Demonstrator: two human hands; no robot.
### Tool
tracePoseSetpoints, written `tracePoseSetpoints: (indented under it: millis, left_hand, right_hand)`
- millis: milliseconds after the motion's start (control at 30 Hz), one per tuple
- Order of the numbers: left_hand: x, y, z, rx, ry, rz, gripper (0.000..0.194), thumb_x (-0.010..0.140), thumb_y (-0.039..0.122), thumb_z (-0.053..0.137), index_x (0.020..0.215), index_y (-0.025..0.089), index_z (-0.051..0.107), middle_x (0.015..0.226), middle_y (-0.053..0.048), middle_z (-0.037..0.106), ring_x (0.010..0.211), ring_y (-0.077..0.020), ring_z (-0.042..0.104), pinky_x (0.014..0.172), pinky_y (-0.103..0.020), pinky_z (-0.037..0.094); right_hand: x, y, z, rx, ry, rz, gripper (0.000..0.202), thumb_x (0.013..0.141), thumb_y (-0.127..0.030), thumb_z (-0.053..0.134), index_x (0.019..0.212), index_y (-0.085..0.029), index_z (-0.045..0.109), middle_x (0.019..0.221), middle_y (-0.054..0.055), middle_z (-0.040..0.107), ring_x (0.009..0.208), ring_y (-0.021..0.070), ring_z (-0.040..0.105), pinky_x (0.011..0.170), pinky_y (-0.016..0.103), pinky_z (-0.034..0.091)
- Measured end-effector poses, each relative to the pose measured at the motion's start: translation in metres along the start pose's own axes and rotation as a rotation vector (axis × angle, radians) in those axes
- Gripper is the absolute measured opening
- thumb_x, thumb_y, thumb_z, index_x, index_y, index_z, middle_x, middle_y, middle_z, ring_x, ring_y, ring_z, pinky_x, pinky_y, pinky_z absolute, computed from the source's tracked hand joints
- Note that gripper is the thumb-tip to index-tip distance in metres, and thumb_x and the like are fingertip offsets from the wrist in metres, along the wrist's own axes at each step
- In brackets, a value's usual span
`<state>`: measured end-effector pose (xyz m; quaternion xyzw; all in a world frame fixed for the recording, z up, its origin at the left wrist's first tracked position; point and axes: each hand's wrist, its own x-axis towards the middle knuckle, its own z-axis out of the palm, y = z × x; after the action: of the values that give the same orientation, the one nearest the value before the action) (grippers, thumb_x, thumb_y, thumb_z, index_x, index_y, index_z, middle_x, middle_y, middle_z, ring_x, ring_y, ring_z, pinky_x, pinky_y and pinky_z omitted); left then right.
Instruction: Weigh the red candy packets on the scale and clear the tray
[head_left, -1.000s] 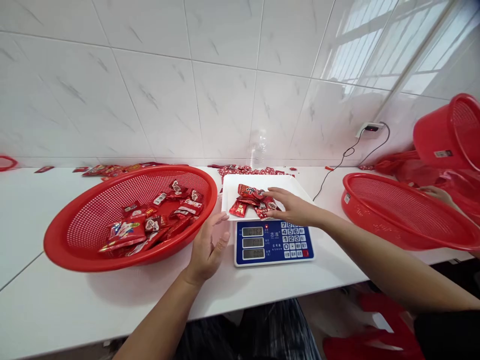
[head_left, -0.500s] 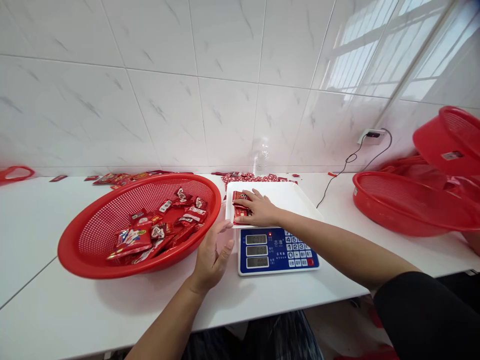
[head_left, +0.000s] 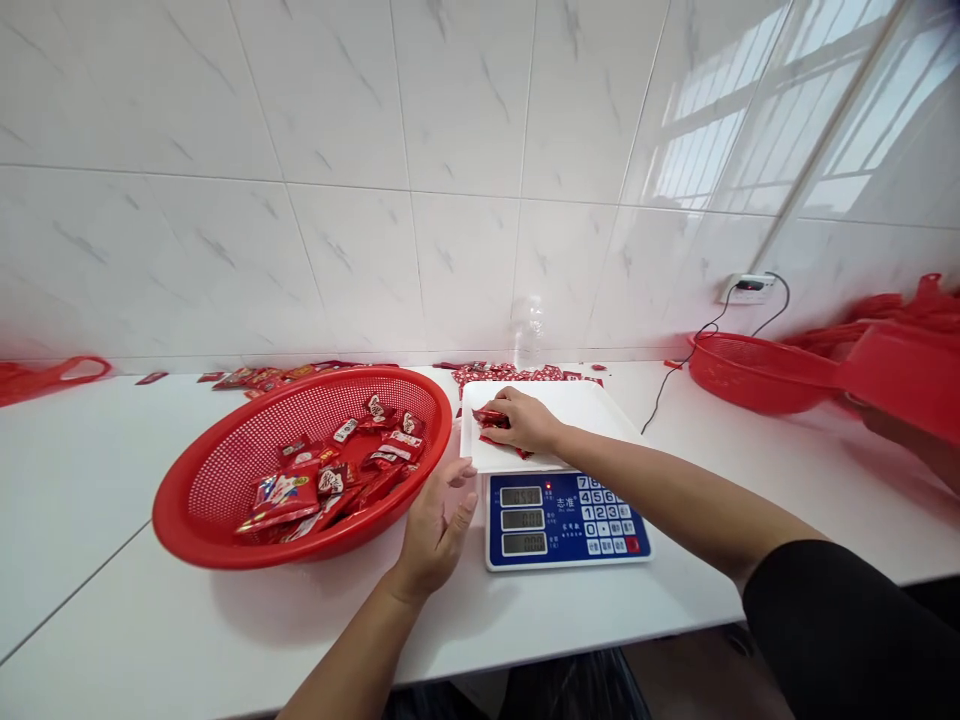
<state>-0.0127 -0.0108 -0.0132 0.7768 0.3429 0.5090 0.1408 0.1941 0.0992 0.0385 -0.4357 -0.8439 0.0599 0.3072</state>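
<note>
On the white pan of a digital scale, the fingers of my right hand are wrapped around red snack packets. Part of these packets is hidden under the palm. My left hand is between the scale and a red perforated basket, with its fingers apart and nothing in it. Inside the basket lie several red wrapped packets of different sizes. The scale's display is lit, with digits too faint to read surely.
Loose red packets lie along the tiled wall behind the basket. A clear bottle stands behind the scale. At the right are a red basket and a red container by another person's arm. A dark cord runs up to the wall socket.
My right hand has gone from lying flat over the packets to gripping them. My left hand keeps about the same pose. At the right, the other person's red container has moved lower.
</note>
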Motion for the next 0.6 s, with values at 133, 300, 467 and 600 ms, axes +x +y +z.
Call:
tracePoseSetpoints:
  millis: [133, 300, 467, 600]
  left_hand:
    - [0.0, -0.001, 0.0, -0.015, 0.008, -0.01, 0.031, 0.094, 0.028, 0.046, 0.124, 0.02, 0.048, 0.109, -0.007, 0.063, 0.1, -0.0187, 0.06, 0.088, -0.035, 0.051]
    - [0.002, -0.001, 0.0, -0.018, 0.017, -0.022, 0.029, 0.094, 0.028, 0.046, 0.121, 0.02, 0.05, 0.105, -0.006, 0.064, 0.094, -0.0175, 0.061, 0.084, -0.034, 0.052]
    - [0.003, 0.0, 0.0, -0.032, 0.033, -0.024, 0.027, 0.094, 0.029, 0.046, 0.119, 0.02, 0.05, 0.103, -0.006, 0.064, 0.093, -0.0173, 0.062, 0.084, -0.034, 0.052]
    - [0.004, 0.001, 0.0, -0.042, 0.029, -0.03, 0.028, 0.094, 0.029, 0.045, 0.121, 0.02, 0.05, 0.104, -0.007, 0.064, 0.095, -0.0181, 0.061, 0.085, -0.035, 0.052]
  right_hand:
    - [0.005, 0.005, -0.003, 0.045, 0.108, 0.089, 0.013, 0.079, -0.026, 0.061, 0.069, -0.018, 0.063, 0.071, 0.0, 0.057, 0.067, 0.0126, 0.051, 0.064, 0.024, 0.037]
    - [0.008, 0.014, -0.012, 0.146, 0.219, 0.228, 0.017, 0.079, -0.031, 0.057, 0.069, -0.018, 0.059, 0.059, -0.004, 0.055, 0.055, 0.0106, 0.049, 0.053, 0.021, 0.034]
    - [0.0, 0.029, -0.055, 0.198, 0.367, 0.336, 0.026, 0.079, -0.041, 0.054, 0.083, -0.016, 0.062, 0.063, -0.002, 0.058, 0.054, 0.0107, 0.05, 0.05, 0.021, 0.036]
    - [-0.038, 0.059, -0.126, 0.115, 0.489, 0.408, 0.03, 0.078, -0.043, 0.057, 0.085, -0.014, 0.062, 0.068, 0.001, 0.059, 0.059, 0.012, 0.051, 0.054, 0.024, 0.037]
